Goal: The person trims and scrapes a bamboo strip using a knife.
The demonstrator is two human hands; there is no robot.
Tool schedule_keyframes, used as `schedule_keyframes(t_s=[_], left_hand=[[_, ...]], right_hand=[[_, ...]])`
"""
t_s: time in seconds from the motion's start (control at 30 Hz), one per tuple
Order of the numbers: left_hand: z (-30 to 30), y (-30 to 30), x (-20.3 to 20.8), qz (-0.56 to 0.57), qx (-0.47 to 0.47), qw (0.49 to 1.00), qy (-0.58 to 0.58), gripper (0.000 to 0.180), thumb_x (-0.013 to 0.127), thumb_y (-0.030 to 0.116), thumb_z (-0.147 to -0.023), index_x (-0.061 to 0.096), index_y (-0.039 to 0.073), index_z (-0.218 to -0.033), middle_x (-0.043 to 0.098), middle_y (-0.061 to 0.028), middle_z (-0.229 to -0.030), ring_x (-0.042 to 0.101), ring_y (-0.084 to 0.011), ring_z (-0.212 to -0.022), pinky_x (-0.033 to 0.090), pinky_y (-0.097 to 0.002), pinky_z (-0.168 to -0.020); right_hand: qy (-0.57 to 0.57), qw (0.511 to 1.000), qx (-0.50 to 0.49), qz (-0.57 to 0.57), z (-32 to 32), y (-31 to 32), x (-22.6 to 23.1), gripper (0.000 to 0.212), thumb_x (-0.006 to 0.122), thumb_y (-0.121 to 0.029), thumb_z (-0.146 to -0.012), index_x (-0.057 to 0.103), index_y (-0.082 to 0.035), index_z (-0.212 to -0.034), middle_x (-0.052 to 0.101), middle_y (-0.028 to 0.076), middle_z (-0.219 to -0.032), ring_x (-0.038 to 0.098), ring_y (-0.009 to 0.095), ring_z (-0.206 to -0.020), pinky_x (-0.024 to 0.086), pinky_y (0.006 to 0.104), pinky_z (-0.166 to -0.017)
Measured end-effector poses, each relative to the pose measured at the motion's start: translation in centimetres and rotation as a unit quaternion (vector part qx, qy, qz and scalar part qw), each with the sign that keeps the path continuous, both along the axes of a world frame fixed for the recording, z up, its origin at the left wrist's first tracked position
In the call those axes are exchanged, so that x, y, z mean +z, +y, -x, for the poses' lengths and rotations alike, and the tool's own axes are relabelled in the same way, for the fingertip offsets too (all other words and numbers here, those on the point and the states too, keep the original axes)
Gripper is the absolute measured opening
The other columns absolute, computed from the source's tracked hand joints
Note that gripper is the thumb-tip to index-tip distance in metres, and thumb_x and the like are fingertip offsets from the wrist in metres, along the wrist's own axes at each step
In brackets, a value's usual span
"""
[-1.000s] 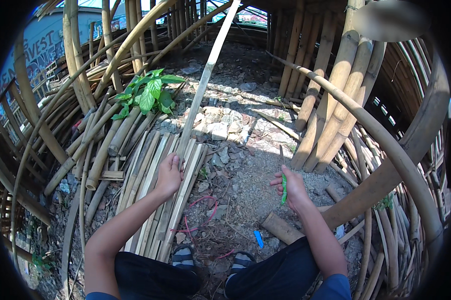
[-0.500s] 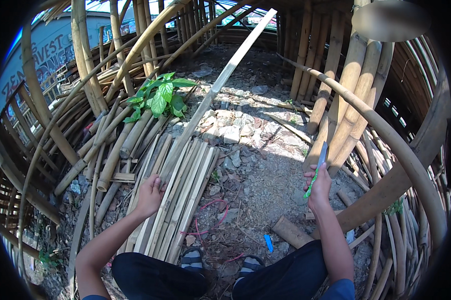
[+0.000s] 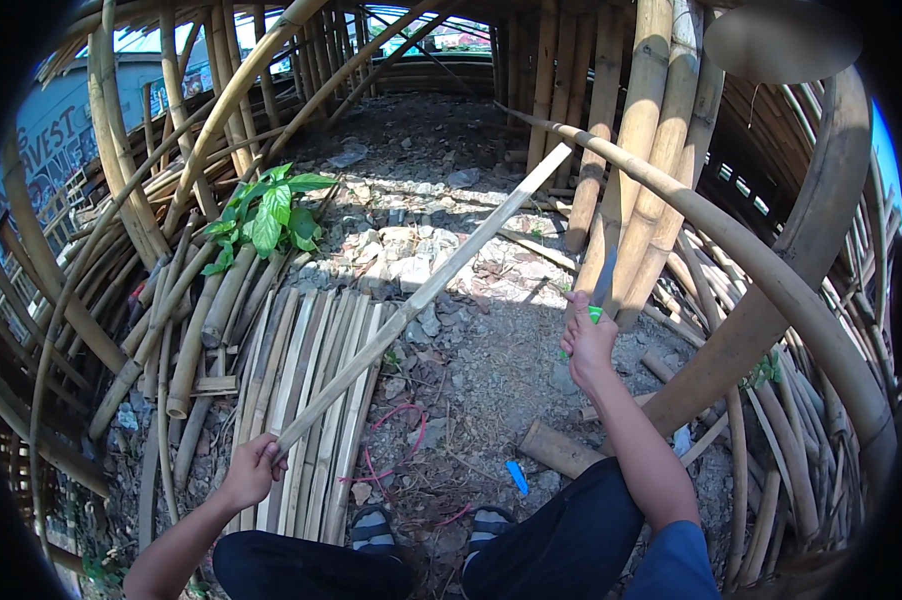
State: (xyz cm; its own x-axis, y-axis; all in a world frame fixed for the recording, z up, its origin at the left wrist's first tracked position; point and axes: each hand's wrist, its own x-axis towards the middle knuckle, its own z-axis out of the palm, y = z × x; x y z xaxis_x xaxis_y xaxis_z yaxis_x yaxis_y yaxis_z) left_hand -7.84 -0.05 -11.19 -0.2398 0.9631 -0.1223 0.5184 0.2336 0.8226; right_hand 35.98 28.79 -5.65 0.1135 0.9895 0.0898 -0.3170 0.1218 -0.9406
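My left hand (image 3: 252,470) is closed round the near end of a long, split bamboo strip (image 3: 421,300). The strip slants up and away to the right, its far end raised over the rubble. Below it lies a row of similar bamboo slats (image 3: 306,360), side by side on the ground. In my right hand (image 3: 591,345) is a knife (image 3: 605,285) with a green handle, its blade pointing up and away. Blade and strip are apart. My fingers cover most of the handle.
Bamboo poles (image 3: 206,345) are piled at the left beside a leafy green plant (image 3: 268,215). A thick bamboo pole (image 3: 771,300) slants across the right side. A pink cord (image 3: 396,440), a blue scrap (image 3: 517,477) and a short bamboo piece (image 3: 559,448) lie near my feet.
The strip has swung from steep to a lower slant towards the right. My left hand has moved down and left with its end. The knife has turned and shifted slightly left; the view has shifted too.
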Motion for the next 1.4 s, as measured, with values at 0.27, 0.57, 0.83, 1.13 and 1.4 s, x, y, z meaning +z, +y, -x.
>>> schedule_keyframes(t_s=[0.27, 0.57, 0.83, 1.13, 1.4], left_hand=[[1.2, -2.1, -0.8, 0.066, -0.106, 0.992, 0.024, 0.028, 0.041, 0.014, -0.109, 0.062, 0.0, -0.098, 0.067, -0.0051, -0.077, 0.062, -0.0106, -0.065, 0.05, -0.0278, -0.061], [0.0, 1.1, -0.3, 0.228, -0.102, 0.944, -0.217, 0.045, 0.038, 0.04, -0.11, 0.058, 0.0, -0.117, 0.066, -0.0093, -0.088, 0.063, -0.0146, -0.073, 0.054, -0.033, -0.07], [-11.1, 9.7, 3.6, 0.091, -0.259, 0.962, -0.009, 0.039, 0.061, 0.036, -0.102, 0.057, 0.0, -0.115, 0.056, -0.0033, -0.071, 0.054, -0.0089, -0.06, 0.046, -0.0297, -0.055], [-12.9, 9.9, 2.9, 0.033, -0.169, 0.98, 0.102, 0.043, 0.054, 0.04, -0.104, 0.058, -0.001, -0.094, 0.06, -0.0196, -0.065, 0.064, -0.0398, -0.065, 0.047, -0.0496, -0.063], [-14.9, 9.2, 4.5, 0.007, -0.162, 0.972, 0.173, 0.044, 0.054, 0.037, -0.103, 0.054, -0.003, -0.085, 0.059, -0.0253, -0.061, 0.063, -0.0483, -0.064, 0.048, -0.0552, -0.061]], right_hand=[[0.021, 0.993, 0.075, 0.087, 2.4, 1.7, -3.2, 0.034, 0.072, -0.037, -0.096, 0.057, -0.007, -0.093, 0.038, -0.006, -0.059, 0.034, 0.005, -0.044, 0.028, 0.0236, -0.04], [0.15, 0.977, 0.087, 0.121, 5.1, -1.1, -2.2, 0.022, 0.063, -0.019, -0.1, 0.048, -0.011, -0.086, 0.04, -0.003, -0.06, 0.034, 0.008, -0.046, 0.03, 0.0263, -0.042], [0.145, 0.971, 0.134, 0.133, 6.3, -3.6, -1.6, 0.023, 0.061, -0.022, -0.103, 0.05, -0.008, -0.088, 0.041, -0.003, -0.061, 0.036, 0.008, -0.047, 0.03, 0.0256, -0.043], [-0.378, 0.911, 0.071, -0.147, 4.8, -12.5, -1.8, 0.046, 0.053, -0.04, -0.105, 0.055, 0.0, -0.082, 0.054, 0.014, -0.058, 0.06, 0.031, -0.055, 0.045, 0.0452, -0.057], [-0.529, 0.807, 0.16, -0.208, 7.2, -13.7, -5.5, 0.04, 0.057, -0.037, -0.102, 0.053, -0.001, -0.084, 0.058, 0.019, -0.059, 0.061, 0.042, -0.054, 0.045, 0.0507, -0.051]])
